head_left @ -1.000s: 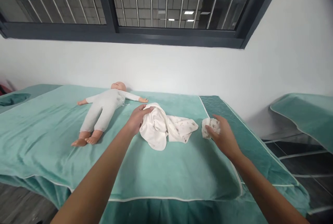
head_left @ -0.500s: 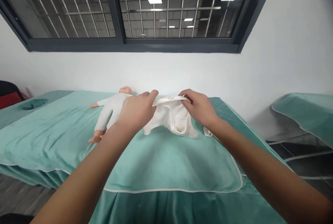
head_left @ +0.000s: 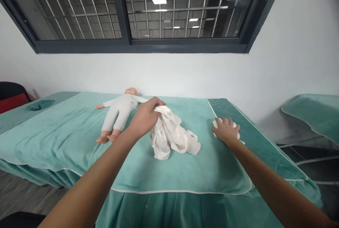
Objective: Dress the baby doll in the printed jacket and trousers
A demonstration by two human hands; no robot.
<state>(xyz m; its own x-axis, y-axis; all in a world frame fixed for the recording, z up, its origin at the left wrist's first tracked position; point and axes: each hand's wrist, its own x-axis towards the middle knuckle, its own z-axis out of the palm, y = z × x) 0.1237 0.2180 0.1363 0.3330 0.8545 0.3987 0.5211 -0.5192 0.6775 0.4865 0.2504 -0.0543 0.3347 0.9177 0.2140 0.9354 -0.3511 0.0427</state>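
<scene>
A white baby garment with small printed patches hangs bunched from my left hand, its lower folds on the green bed cover. The fingers of that hand are closed on one edge of it. Further right, my right hand lies palm down with fingers spread over a small white cloth item, touching it. Most of that item is hidden under the hand, so its kind cannot be told. A baby doll in a pale long-sleeved suit lies on its back left of my left hand, feet bare.
The bed has a green cover with white piping and stands against a white wall. Above is a barred window. A face hole is at far left, near a red and black chair. Another green-covered bed stands right.
My right hand has let go of the garment's edge and moved right onto the small white cloth item. The garment, stretched between both hands before, now droops from my left hand alone.
</scene>
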